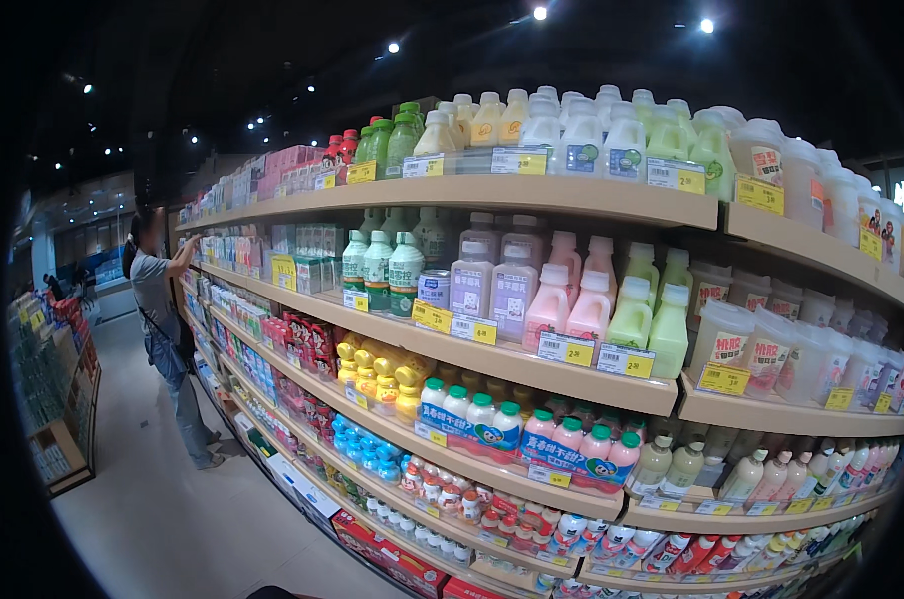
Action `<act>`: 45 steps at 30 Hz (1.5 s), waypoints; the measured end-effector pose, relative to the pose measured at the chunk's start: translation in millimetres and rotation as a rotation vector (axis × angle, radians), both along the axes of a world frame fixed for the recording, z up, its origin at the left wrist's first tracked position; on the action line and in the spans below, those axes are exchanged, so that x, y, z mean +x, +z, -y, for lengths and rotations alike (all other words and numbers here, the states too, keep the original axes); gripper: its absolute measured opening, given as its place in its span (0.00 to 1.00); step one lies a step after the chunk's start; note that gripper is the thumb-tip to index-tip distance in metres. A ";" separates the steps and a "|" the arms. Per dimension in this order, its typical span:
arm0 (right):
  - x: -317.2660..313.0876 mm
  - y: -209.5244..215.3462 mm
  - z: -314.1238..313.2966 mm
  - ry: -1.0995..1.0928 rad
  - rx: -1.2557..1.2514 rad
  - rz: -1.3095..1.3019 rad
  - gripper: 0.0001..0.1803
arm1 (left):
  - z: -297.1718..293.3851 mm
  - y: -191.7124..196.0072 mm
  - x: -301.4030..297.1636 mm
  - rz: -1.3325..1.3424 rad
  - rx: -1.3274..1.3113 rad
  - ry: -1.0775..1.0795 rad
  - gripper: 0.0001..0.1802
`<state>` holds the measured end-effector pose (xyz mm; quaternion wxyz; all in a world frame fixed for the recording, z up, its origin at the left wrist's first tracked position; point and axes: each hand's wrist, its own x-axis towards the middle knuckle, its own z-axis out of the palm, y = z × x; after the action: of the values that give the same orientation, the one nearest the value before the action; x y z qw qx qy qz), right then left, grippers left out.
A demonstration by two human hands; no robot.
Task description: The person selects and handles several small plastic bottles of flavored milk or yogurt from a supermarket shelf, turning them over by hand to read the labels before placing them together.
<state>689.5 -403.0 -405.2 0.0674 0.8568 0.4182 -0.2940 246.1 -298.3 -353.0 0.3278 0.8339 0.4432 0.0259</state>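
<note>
Neither my left hand nor my right hand shows. A tall store shelf unit full of bottled drinks fills the middle and right. On its top shelf (612, 198) stand white bottles (582, 140) and green bottles (713, 150) with white caps. One level down are pink jugs (549, 304), light green jugs (670, 329), purple bottles (515, 290) and white bottles with green labels (405, 270). Lower still sit yellow-capped bottles (409, 384) and wrapped packs of bottles with green caps (472, 419). A small dark shape (272, 592) pokes in at the bottom edge, too little to name.
At the left, another person (158, 299) stands in the aisle with arms raised to the shelf. A lower display unit (48, 399) lines the aisle's far left. Pale floor (173, 509) runs between. Red boxes (387, 559) lie along the shelf's base.
</note>
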 end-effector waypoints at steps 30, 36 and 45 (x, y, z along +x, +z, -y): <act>-460.1 374.8 -225.1 0.577 0.584 -0.928 0.09 | -156.6 232.9 -281.8 1.550 0.152 0.191 0.40; -468.2 476.6 -232.3 0.498 1.040 -0.796 0.09 | -173.4 277.0 -290.9 1.636 -0.096 -0.044 0.45; -480.2 526.6 -274.4 1.408 1.113 -0.309 0.17 | -181.7 322.9 -265.0 1.311 0.098 -0.488 0.41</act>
<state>209.3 -128.6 121.4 -0.2489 0.2633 0.9306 -0.0522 -18.9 -116.5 -30.1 0.4861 0.7357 -0.0474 0.4692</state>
